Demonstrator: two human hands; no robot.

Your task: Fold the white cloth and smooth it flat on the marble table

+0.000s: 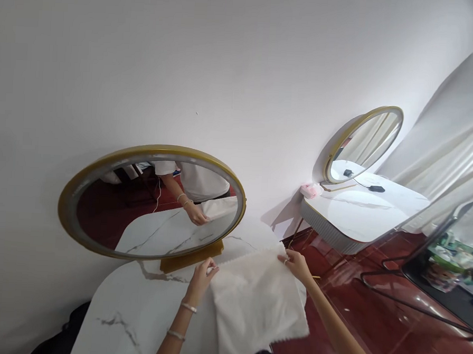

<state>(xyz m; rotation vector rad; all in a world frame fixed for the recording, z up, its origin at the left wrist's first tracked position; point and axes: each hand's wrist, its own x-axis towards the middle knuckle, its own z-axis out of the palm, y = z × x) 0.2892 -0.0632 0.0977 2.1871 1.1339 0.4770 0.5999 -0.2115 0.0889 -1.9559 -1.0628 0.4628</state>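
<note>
A white cloth [259, 305] with zigzag edges lies spread over the right part of a white marble-patterned table [111, 302]. My left hand [204, 275], with two bracelets on the wrist, pinches the cloth's upper left corner. At its upper right corner, the fingers of my right hand [293, 263] are closed on the edge. The cloth's lower edge hangs near my body. Behind the cloth and to its left stands a gold-framed oval mirror [158, 220] on a gold base [192, 258], reflecting an arm and part of the cloth.
At the right is a second marble-topped table [361, 215] with a round mirror [367, 144], a black adapter [376, 188] and a pink-and-white packet [311, 190]. A black chair or rack [426, 266] holds bags. White curtains [456, 135] hang at the far right.
</note>
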